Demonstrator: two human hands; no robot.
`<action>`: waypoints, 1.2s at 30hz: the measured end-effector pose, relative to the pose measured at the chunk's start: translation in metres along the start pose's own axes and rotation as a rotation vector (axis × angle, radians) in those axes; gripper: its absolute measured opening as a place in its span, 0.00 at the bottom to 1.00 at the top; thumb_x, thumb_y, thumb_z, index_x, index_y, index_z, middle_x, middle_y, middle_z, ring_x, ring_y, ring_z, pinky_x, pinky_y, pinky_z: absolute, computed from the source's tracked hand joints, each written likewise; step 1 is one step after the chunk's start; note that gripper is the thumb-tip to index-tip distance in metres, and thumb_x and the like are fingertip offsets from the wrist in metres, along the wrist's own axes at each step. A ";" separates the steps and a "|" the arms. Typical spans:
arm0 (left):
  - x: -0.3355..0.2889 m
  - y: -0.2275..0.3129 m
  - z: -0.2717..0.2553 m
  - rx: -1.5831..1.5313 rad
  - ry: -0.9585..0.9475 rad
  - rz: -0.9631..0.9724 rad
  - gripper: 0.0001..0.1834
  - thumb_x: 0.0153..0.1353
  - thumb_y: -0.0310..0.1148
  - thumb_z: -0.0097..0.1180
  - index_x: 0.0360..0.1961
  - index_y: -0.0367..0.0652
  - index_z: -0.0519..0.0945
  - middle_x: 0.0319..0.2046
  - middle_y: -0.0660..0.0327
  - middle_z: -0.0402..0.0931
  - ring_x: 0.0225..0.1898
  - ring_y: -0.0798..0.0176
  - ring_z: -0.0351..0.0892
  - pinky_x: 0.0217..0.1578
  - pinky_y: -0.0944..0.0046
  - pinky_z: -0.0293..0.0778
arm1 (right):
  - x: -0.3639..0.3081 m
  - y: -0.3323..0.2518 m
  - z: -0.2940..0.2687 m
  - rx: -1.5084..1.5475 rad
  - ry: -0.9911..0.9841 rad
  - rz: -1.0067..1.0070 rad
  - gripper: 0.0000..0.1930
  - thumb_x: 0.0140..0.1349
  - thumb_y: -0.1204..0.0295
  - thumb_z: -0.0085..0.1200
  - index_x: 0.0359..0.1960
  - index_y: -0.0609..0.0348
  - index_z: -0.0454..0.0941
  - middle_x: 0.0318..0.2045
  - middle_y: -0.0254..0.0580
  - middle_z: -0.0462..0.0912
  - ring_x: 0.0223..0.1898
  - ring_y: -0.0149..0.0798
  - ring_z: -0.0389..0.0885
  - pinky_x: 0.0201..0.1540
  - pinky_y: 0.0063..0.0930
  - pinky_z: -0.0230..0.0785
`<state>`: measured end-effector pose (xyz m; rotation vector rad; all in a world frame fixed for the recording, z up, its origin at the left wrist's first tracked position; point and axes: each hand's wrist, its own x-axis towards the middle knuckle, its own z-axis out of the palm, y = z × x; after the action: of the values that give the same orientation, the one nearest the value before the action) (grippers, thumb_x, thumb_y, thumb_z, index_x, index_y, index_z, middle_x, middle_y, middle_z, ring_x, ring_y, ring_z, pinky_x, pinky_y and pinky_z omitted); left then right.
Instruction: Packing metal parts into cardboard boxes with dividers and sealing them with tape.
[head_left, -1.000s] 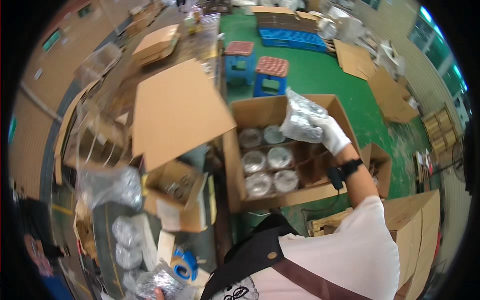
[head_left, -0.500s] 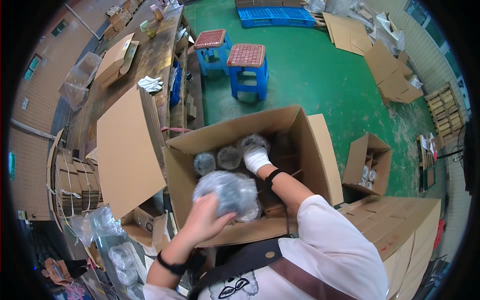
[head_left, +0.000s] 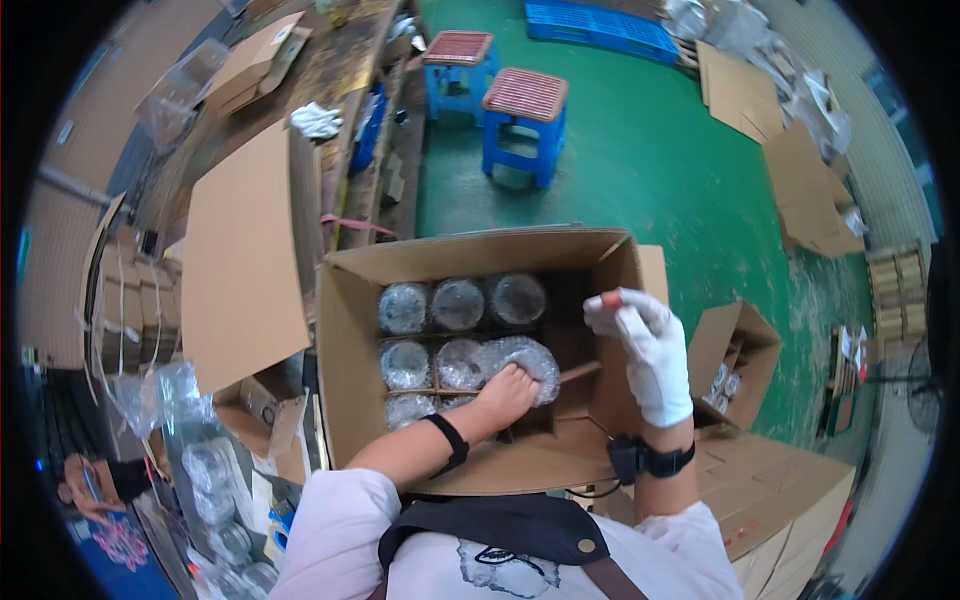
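A large open cardboard box [head_left: 460, 245] stands before me, split by cardboard dividers [head_left: 580, 372]. Several clear round jar-like pieces in bubble wrap, such as this wrapped cylinder [head_left: 458, 303], fill cells on the left and in the middle. My bare left hand [head_left: 508, 395] is closed on another bubble-wrapped cylinder [head_left: 535, 365], tilted over the middle of the box; its lower part is hidden. Over the box's right wall my right hand [head_left: 652, 355], in a white glove with a reddish fingertip showing, is raised with fingers apart, holding nothing visible.
A tall cardboard flap or stack [head_left: 245, 260] rises at the left, beside a long wooden bench [head_left: 350, 60]. Wrapped pieces [head_left: 210, 480] lie at lower left. A smaller divided box [head_left: 735, 350] and a large carton [head_left: 770, 480] stand at right; blue stools [head_left: 525, 125] stand ahead.
My left hand has moved right and forward with its wrapped cylinder, lowering it over the middle cells. My right hand has let go of a far-row piece and risen to the right.
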<state>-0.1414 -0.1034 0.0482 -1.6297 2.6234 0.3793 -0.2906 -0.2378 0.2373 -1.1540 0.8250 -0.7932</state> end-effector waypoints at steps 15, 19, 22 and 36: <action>-0.396 0.049 -0.165 -0.651 0.725 -0.646 0.17 0.61 0.45 0.52 0.39 0.42 0.81 0.34 0.52 0.80 0.39 0.46 0.79 0.42 0.52 0.74 | -0.147 0.023 0.300 -0.067 -0.936 0.076 0.08 0.67 0.74 0.48 0.44 0.64 0.74 0.37 0.46 0.82 0.39 0.37 0.81 0.47 0.31 0.73; -0.610 0.206 -0.036 -0.163 0.864 -1.983 0.18 0.53 0.40 0.64 0.41 0.42 0.79 0.37 0.52 0.78 0.40 0.48 0.77 0.40 0.53 0.73 | -0.244 0.056 0.435 -0.420 -1.526 -0.044 0.09 0.63 0.74 0.52 0.43 0.62 0.78 0.39 0.46 0.83 0.40 0.39 0.83 0.47 0.31 0.73; -0.672 0.322 0.022 0.022 0.664 -2.433 0.30 0.42 0.38 0.72 0.46 0.41 0.74 0.46 0.54 0.72 0.51 0.48 0.70 0.49 0.51 0.67 | -0.328 0.125 0.551 -0.677 -1.923 -0.484 0.15 0.62 0.66 0.55 0.48 0.61 0.77 0.44 0.52 0.81 0.47 0.49 0.80 0.51 0.36 0.71; -0.764 0.359 0.119 -0.093 0.064 -1.788 0.20 0.48 0.50 0.65 0.27 0.42 0.80 0.31 0.58 0.78 0.39 0.56 0.76 0.45 0.53 0.65 | -0.502 0.333 0.769 -1.113 -1.439 -0.895 0.13 0.51 0.66 0.54 0.35 0.59 0.84 0.36 0.51 0.85 0.37 0.47 0.84 0.39 0.42 0.76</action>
<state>-0.1269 0.7465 0.1174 -2.9913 0.3465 0.2549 0.1761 0.6139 0.1360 -2.6232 -0.6866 0.1037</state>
